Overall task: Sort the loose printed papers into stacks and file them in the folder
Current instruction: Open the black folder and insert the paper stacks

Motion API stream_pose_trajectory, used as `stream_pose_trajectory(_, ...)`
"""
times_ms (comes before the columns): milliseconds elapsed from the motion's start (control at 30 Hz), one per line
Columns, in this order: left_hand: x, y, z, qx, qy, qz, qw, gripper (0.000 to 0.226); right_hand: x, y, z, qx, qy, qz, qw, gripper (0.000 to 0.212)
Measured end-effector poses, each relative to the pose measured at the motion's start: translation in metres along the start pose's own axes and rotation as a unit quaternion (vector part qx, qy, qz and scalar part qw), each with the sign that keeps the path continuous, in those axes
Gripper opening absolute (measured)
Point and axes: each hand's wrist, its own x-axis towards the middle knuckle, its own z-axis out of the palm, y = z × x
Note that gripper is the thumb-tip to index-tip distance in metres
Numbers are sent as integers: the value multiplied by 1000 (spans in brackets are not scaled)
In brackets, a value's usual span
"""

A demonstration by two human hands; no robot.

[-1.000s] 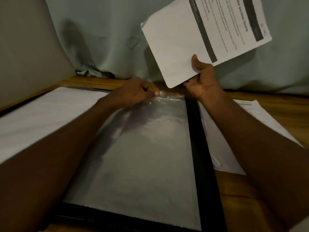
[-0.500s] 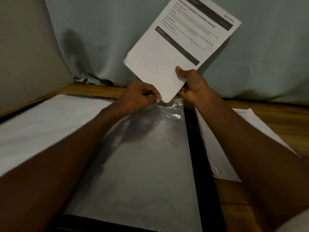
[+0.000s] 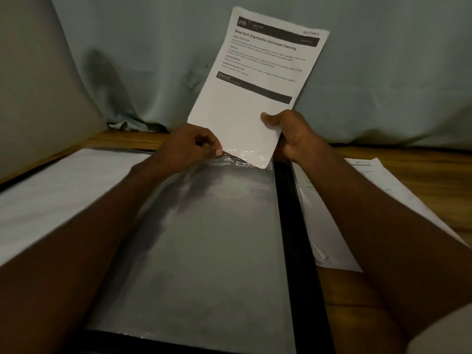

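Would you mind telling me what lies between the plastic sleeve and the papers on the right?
In the head view, the folder's black spine separates the plastic sleeve from the papers.

You hold a matt white paper sheet (image 3: 251, 108), printed with black bars. Under it lies a clear plastic sleeve (image 3: 204, 238), glossy and crinkled at its mouth, in a smooth black folder (image 3: 293, 226). The table (image 3: 434, 172) looks like polished wood; the curtain (image 3: 153, 60) behind is soft matt cloth.
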Motion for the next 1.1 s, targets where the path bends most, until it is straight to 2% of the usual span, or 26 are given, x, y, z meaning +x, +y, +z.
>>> stream_pose_trajectory(167, -4, -15, -28, 44, -61, -45, 996, 9, -5, 2, 1, -15, 10, 2, 1000, 46)
stream_pose_trajectory(333, -6, -25, -44, 74, -31, -68, 994, 7, -4, 7, 8, -44, -1, -18, 999, 63)
stream_pose_trajectory(467, -8, -29, -44, 35, -18, -84, 996, 9, -3, 8, 8, -64, -2, -20, 998, 63)
stream_pose_trajectory(600, -8, -30, -49, 0, -13, -82, 997, 10, 8, 5, -2, -64, 18, -26, 997, 82)
stream_pose_trajectory(733, -9, -31, -51, -6, -24, -91, 996, 10, -4, 4, 5, -99, 20, -41, 994, 66)
stream_pose_trajectory(867, -7, -30, -50, -6, -11, -101, 995, 13, -6, 5, 11, -173, 31, -64, 982, 61)
stream_pose_trajectory(967, -7, -30, -52, 7, 2, -109, 994, 15, -12, 6, 15, -201, 32, -72, 977, 40)
stream_pose_trajectory(1033, -6, -32, -51, 47, -18, -117, 992, 16, -13, 9, 15, -186, 26, -79, 979, 29)
stream_pose_trajectory(1100, -6, -33, -50, 84, -37, -129, 987, 20, -12, 12, 14, -172, 15, -87, 981, 35)
